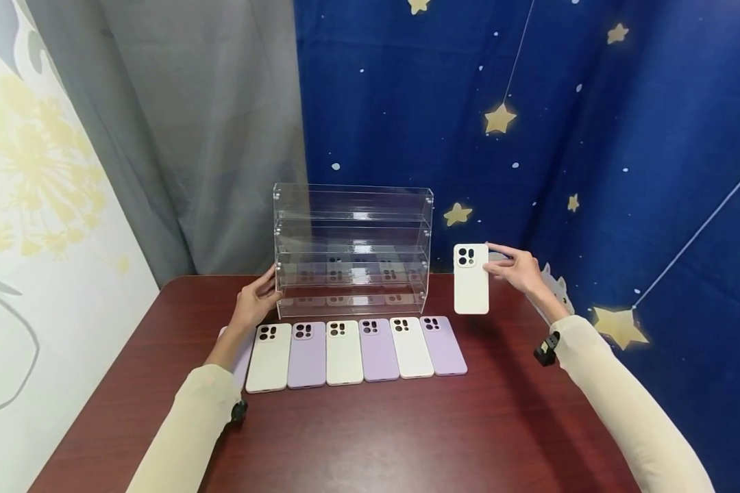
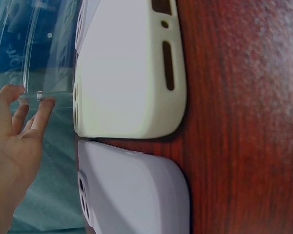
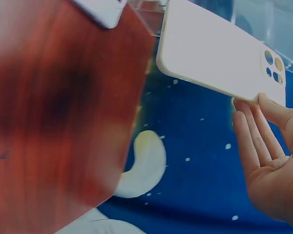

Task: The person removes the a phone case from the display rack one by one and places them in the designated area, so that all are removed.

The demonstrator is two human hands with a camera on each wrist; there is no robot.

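Observation:
My right hand (image 1: pixel 518 270) pinches a cream phone case (image 1: pixel 471 284) by its side edge, between thumb and fingers. The case hangs upright in the air to the right of a clear acrylic tiered rack (image 1: pixel 353 274), its camera cutouts at the top. At the rack's left side, my left hand (image 1: pixel 254 301) holds the edge of the side panel; the left wrist view shows thumb and fingers (image 2: pixel 48 109) on either side of it. Before the rack lies a row of cases, alternating lilac (image 1: pixel 379 349) and cream (image 1: pixel 345 352). My left forearm partly hides the leftmost lilac case (image 1: pixel 242 366).
The dark red wooden table (image 1: pixel 370 438) carries the rack near its back edge. Behind hang a grey curtain (image 1: pixel 210 123) and a blue curtain with stars (image 1: pixel 401 103). A white patterned surface (image 1: pixel 43 226) borders the table on the left.

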